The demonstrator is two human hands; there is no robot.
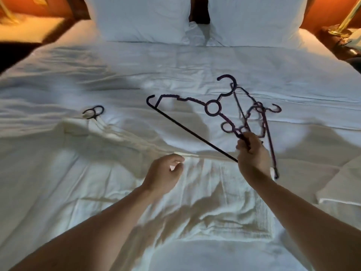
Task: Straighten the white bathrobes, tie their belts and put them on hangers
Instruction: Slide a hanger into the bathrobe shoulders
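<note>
On the left of the bed [58,75] a white bathrobe [109,139] lies flat, already on a dark hanger [93,112] whose hook pokes out at the collar and points toward the pillows [140,18]. The robe's long axis slants from that collar at upper left down toward the near right, where its pale cloth spreads out under both forearms.

The left hand [163,173] hangs just above this cloth near the middle of the view, fingers loosely curled with thumb and forefinger close together. Whether they pinch a fold cannot be told.

Further right, the right hand [252,153] is raised above the bed, fingers wrapped round a bunch of dark purple hangers [213,108]. The largest one fans out to the left — its straight bottom bar runs diagonally from the hand up to a curled end at upper left, and its hook points up and away toward the pillows. The others hang tangled to the right, one with its hook pointing right, another with a bar dropping past the wrist.

At the far right edge lies more folded white cloth [340,184].
</note>
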